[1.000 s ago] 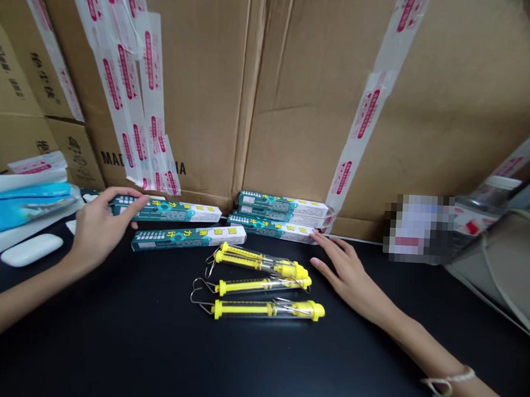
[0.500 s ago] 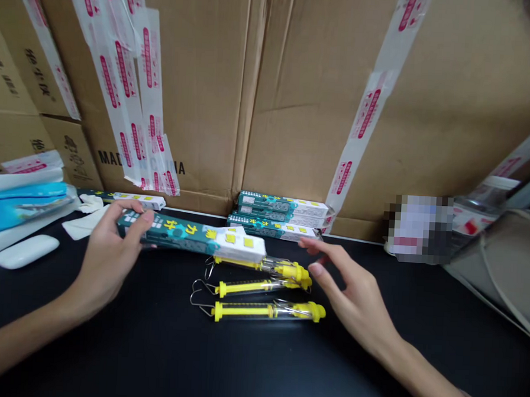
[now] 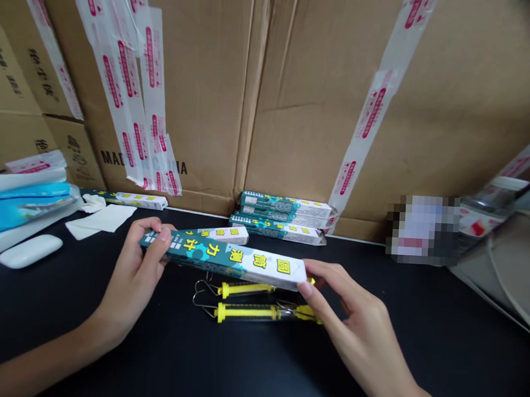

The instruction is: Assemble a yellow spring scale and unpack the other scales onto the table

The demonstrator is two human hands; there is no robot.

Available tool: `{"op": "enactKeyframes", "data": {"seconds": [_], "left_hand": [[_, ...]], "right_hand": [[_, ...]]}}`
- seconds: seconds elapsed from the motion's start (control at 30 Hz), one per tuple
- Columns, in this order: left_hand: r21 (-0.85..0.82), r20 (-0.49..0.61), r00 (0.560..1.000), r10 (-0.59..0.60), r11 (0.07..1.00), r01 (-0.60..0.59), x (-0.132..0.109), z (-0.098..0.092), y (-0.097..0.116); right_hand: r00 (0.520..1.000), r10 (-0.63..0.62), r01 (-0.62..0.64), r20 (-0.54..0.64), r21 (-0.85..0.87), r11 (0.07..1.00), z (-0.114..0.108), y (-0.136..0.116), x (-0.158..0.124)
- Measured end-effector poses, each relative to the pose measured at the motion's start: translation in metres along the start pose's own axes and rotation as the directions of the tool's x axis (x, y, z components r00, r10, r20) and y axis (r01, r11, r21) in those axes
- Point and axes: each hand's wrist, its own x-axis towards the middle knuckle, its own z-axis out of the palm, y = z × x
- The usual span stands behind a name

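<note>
A long green-and-white spring scale box (image 3: 239, 261) with yellow characters is held level above the black table. My left hand (image 3: 144, 263) grips its green end between thumb and fingers. At the white end, my right hand (image 3: 352, 310) pinches the corner with thumb and forefinger. Beneath the box lie yellow spring scales with wire hooks: a near one (image 3: 250, 312) and one behind it (image 3: 245, 290), partly covered. My right hand hides the near scale's right end. Just behind the held box, another such box (image 3: 240, 235) rests on the table.
Several more boxes (image 3: 286, 208) are stacked against a large cardboard carton (image 3: 199, 88). One box (image 3: 136, 200) lies at the back left. To the left are paper pieces (image 3: 99, 220), a white mouse (image 3: 31, 251) and a blue packet (image 3: 25, 201). A bottle (image 3: 482, 210) stands right.
My left hand has brought the box rightward and slightly nearer. My right hand has closed on its white end. The box now covers the rearmost spring scale.
</note>
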Motion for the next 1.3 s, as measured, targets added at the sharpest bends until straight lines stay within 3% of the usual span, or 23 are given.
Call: {"op": "enactKeyframes", "data": {"seconds": [0.1, 0.23, 0.37, 0.5, 0.67, 0.9, 1.2, 1.3], "left_hand": [[-0.137, 0.016, 0.996, -0.084, 0.987, 0.085, -0.001, 0.002, 0.001], [-0.310, 0.170, 0.968, -0.184, 0.923, 0.229, -0.003, 0.003, 0.004], [-0.271, 0.284, 0.937, -0.202, 0.921, 0.281, -0.006, 0.002, 0.004], [-0.282, 0.312, 0.917, -0.250, 0.897, 0.341, -0.009, 0.000, 0.003], [-0.342, 0.378, 0.877, -0.296, 0.836, 0.430, -0.009, -0.002, -0.002], [-0.358, 0.397, 0.886, -0.239, 0.849, 0.389, -0.002, -0.002, -0.017], [-0.440, 0.370, 0.879, -0.300, 0.777, 0.450, 0.002, -0.002, 0.005], [-0.472, 0.367, 0.879, -0.303, 0.754, 0.457, 0.002, -0.003, 0.007]], "right_hand": [[0.988, 0.146, -0.152, 0.048, 0.209, 0.966, 0.003, -0.002, -0.004], [0.972, 0.233, -0.220, 0.023, 0.430, 0.876, 0.005, 0.000, -0.002], [0.951, 0.307, -0.231, -0.033, 0.585, 0.777, 0.007, 0.004, 0.000], [0.911, 0.410, -0.310, 0.039, 0.720, 0.621, 0.010, 0.004, -0.001], [0.907, 0.411, -0.324, 0.091, 0.774, 0.543, 0.010, 0.003, -0.001], [0.899, 0.410, -0.360, 0.154, 0.795, 0.489, 0.005, 0.003, -0.003], [0.888, 0.394, -0.407, 0.237, 0.806, 0.429, 0.003, 0.005, -0.004], [0.906, 0.353, -0.394, 0.235, 0.774, 0.495, 0.002, 0.005, -0.006]]}}
